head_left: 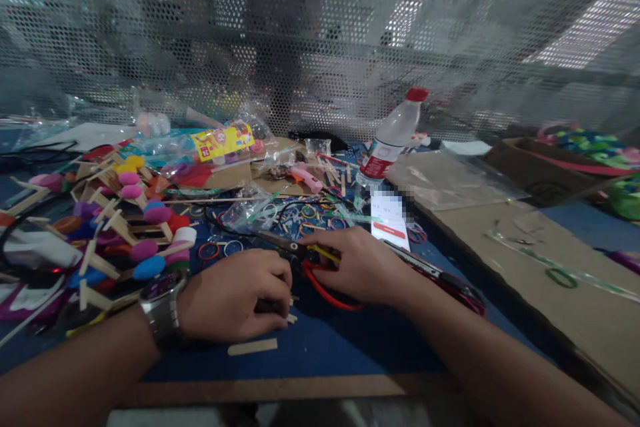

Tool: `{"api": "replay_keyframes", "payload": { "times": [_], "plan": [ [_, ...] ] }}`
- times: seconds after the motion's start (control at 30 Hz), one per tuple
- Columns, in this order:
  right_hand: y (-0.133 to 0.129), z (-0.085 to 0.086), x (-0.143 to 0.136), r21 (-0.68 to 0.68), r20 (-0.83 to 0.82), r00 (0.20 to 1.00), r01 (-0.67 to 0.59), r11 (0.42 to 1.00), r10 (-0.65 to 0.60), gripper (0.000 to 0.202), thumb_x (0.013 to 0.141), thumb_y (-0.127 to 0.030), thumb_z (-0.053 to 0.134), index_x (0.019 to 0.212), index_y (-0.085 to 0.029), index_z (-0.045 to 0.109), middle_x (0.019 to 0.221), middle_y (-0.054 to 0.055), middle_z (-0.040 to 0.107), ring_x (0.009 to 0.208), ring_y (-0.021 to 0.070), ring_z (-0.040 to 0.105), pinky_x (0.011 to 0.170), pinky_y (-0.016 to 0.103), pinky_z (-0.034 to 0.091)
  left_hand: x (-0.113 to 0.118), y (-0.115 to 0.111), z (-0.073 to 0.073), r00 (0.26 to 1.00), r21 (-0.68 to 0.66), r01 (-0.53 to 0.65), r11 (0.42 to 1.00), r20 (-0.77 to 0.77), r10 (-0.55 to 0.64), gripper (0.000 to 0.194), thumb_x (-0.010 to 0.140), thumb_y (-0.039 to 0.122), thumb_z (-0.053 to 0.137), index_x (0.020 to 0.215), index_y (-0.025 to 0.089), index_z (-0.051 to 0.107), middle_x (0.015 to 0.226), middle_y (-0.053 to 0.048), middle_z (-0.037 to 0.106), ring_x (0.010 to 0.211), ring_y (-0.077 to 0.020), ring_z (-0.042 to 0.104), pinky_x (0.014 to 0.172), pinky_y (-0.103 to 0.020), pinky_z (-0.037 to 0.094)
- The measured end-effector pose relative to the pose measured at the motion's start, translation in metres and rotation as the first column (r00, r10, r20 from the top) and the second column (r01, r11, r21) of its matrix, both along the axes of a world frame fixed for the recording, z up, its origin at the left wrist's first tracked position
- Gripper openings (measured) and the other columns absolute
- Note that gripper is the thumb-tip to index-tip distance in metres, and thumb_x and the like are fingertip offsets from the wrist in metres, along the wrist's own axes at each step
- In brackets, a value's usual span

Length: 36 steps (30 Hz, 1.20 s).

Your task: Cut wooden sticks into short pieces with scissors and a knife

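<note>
My right hand (363,263) is closed around a pair of pliers with red handles (333,293) and yellow inside the grip. Their dark metal jaws point left, over the scattered rings. My left hand (235,297), wearing a metal wristwatch (163,303), rests on the blue table with its fingers curled in. Whatever those fingers hold, if anything, is hidden. Small cut wooden bits (291,318) lie by its fingertips. Nearer the table's front edge is a flat craft stick (253,347). Beside my right forearm lies a red and black utility knife (453,283).
Wooden stick pieces with coloured round pads (145,251) crowd the left side. Behind my hands are colourful rings (233,249), a pink glue gun (307,179) and a lit phone (389,220). A red-capped bottle (395,137) stands farther back. Cardboard (525,267) lies at right.
</note>
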State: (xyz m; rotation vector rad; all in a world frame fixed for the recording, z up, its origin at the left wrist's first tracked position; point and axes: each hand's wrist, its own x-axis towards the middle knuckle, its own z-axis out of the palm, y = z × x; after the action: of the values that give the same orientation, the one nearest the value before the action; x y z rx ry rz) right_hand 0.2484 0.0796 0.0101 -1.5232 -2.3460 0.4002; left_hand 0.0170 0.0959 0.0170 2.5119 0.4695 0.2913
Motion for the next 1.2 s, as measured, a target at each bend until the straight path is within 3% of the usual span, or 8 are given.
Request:
{"api": "replay_keyframes", "payload": {
  "times": [0.23,0.4,0.6,0.73,0.9,0.97,1.07,1.2],
  "plan": [
    [0.005,-0.007,0.004,-0.004,-0.010,0.991,-0.137,0.991,0.137,0.051,0.072,-0.014,0.068,0.122,-0.022,0.074,0.109,0.007,0.080,0.096,0.0268,0.076,0.088,0.035,0.056,0.000,-0.002,0.000,0.996,0.035,0.023,0.999,0.081,-0.026,0.011,0.087,0.028,0.069,0.080,0.019,0.071,0.091,-0.005,0.067,0.082,-0.0171,0.063,0.073,-0.028,0.047],
    [0.002,-0.005,0.003,0.002,-0.008,0.982,-0.188,0.982,0.188,0.055,0.073,-0.009,0.065,0.127,-0.018,0.070,0.112,0.009,0.079,0.098,0.0257,0.076,0.089,0.033,0.056,0.001,-0.002,0.000,0.988,0.061,-0.003,0.998,0.153,-0.007,0.018,0.089,0.031,0.068,0.077,0.018,0.070,0.088,-0.006,0.067,0.080,-0.0166,0.062,0.072,-0.027,0.046],
    [-0.001,-0.001,-0.002,-0.057,-0.043,0.985,-0.170,0.984,0.168,0.042,0.076,-0.012,0.062,0.112,-0.026,0.076,0.104,0.004,0.081,0.090,0.0248,0.076,0.077,0.030,0.056,0.001,-0.002,-0.003,0.975,0.092,-0.046,0.995,0.221,0.024,0.021,0.089,0.033,0.068,0.075,0.017,0.069,0.084,-0.006,0.066,0.078,-0.0160,0.061,0.070,-0.027,0.044],
    [0.001,-0.006,-0.002,-0.069,-0.182,0.983,-0.046,0.997,0.033,0.048,0.069,-0.013,0.063,0.115,-0.023,0.075,0.110,0.007,0.079,0.097,0.0284,0.074,0.085,0.035,0.054,0.002,-0.003,-0.006,0.955,0.105,-0.060,0.993,0.296,0.026,0.023,0.088,0.032,0.068,0.072,0.016,0.069,0.083,-0.006,0.067,0.077,-0.0159,0.060,0.070,-0.027,0.044],
    [0.004,-0.008,-0.003,-0.077,-0.287,0.951,0.097,0.992,-0.116,0.037,0.084,-0.037,0.058,0.112,-0.016,0.068,0.070,0.006,0.075,0.062,0.0246,0.069,0.060,0.035,0.053,0.001,-0.003,-0.008,0.907,0.127,-0.098,0.987,0.420,0.036,0.028,0.089,0.033,0.066,0.067,0.016,0.066,0.076,-0.005,0.064,0.072,-0.0147,0.057,0.067,-0.027,0.043],
    [0.006,-0.005,-0.005,-0.121,-0.354,0.925,0.102,0.987,-0.138,0.039,0.088,-0.047,0.053,0.111,-0.017,0.062,0.067,0.004,0.073,0.055,0.0216,0.066,0.052,0.032,0.052,0.000,-0.003,-0.009,0.899,0.127,-0.092,0.988,0.438,0.028,0.030,0.090,0.033,0.065,0.065,0.016,0.066,0.075,-0.004,0.065,0.070,-0.0143,0.057,0.065,-0.027,0.042],
    [0.009,0.001,-0.010,-0.195,-0.434,0.890,0.061,0.979,-0.142,0.039,0.087,-0.055,0.055,0.105,-0.020,0.054,0.069,0.003,0.074,0.051,0.0197,0.067,0.046,0.029,0.053,-0.001,-0.003,-0.013,0.892,0.139,-0.079,0.987,0.453,0.008,0.034,0.090,0.036,0.064,0.063,0.017,0.066,0.074,-0.004,0.066,0.069,-0.0144,0.058,0.063,-0.027,0.043],
    [0.026,0.008,-0.025,-0.207,-0.456,0.881,0.035,0.978,-0.128,0.041,0.078,-0.053,0.070,0.098,-0.020,0.057,0.050,-0.004,0.063,0.040,0.0176,0.060,0.037,0.026,0.044,-0.001,-0.003,-0.018,0.890,0.157,-0.074,0.985,0.456,-0.006,0.038,0.091,0.039,0.063,0.059,0.017,0.065,0.071,-0.004,0.067,0.066,-0.0144,0.058,0.062,-0.028,0.042]
  ]
}}
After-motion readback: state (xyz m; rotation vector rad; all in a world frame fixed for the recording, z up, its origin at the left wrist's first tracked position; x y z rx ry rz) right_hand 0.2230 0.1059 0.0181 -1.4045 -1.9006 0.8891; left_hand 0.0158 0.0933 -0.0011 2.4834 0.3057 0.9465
